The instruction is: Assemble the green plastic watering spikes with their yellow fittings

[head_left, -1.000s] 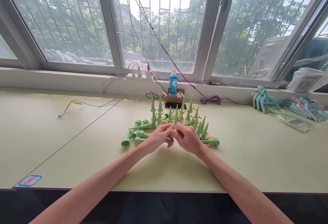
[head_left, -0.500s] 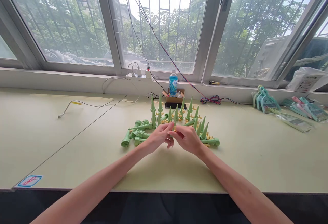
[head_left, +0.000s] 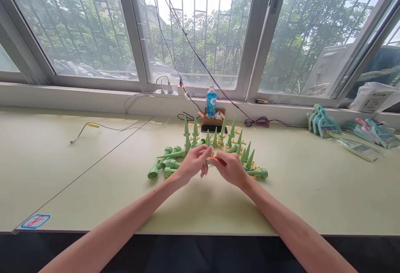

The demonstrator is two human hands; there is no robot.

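Observation:
My left hand (head_left: 194, 162) is closed with thumb and forefinger pinched on a green plastic watering spike, mostly hidden by the fingers. Facing it, my right hand (head_left: 230, 165) pinches a small yellow plastic piece (head_left: 213, 154) against the held part. The fingertips of both hands nearly meet. Behind them, several green spikes (head_left: 231, 131) stand point up, with small yellow valve pieces among them. More green spikes (head_left: 153, 170) lie on their sides left of my left hand, and another lying spike (head_left: 258, 173) is beside my right wrist.
A blue-labelled bottle (head_left: 211, 102) stands by a small cardboard box (head_left: 218, 119) at the back, with a dark phone (head_left: 204, 128) in front. Bundled cable (head_left: 258, 121) lies along the sill. Packaged teal items (head_left: 323, 123) are at the right. A white cable (head_left: 106, 128) crosses the left tabletop.
The yellow piece and the spike between my fingers have turned and shifted slightly; the spike's tip no longer points up between my hands. Both hands stay in nearly the same place.

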